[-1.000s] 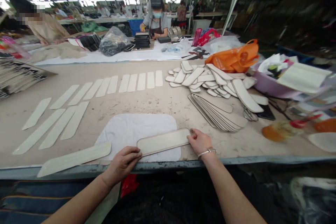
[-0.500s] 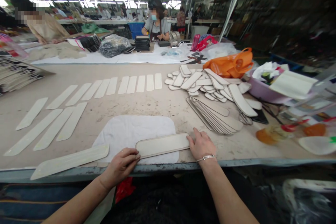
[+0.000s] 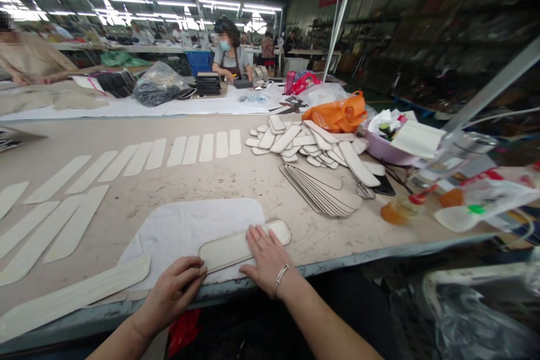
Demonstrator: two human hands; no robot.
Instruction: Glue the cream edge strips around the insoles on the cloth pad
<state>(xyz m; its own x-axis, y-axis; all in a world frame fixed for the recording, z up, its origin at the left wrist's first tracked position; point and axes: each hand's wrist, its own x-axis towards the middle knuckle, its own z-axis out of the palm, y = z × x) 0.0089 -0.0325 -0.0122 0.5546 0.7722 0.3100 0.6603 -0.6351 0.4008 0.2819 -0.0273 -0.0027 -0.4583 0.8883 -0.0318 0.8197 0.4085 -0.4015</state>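
A pale elongated panel with a dark edge (image 3: pixel 225 248) lies over a white cloth (image 3: pixel 185 219) near the table's front edge. My left hand (image 3: pixel 181 281) pinches the panel's left end between thumb and fingers. My right hand (image 3: pixel 265 256) rests on the panel right of its middle, palm down, its fingers stretched out and the thumb apart. To the right, a fanned stack of similar panels (image 3: pixel 323 191) lies beside a loose pile of edged pieces (image 3: pixel 287 138). Separate pale strips (image 3: pixel 76 287) are laid out on the left.
At the back right are an orange bag (image 3: pixel 337 115) and a purple basin (image 3: pixel 382 149). A bottle of amber liquid (image 3: pixel 400 209) stands on the right. Across the table, a person in a mask (image 3: pixel 232 56) works near a plastic-wrapped bundle (image 3: pixel 158 84).
My right hand has moved left from the panel's right end onto its top, with its fingers now spread flat. The view has turned to the right.
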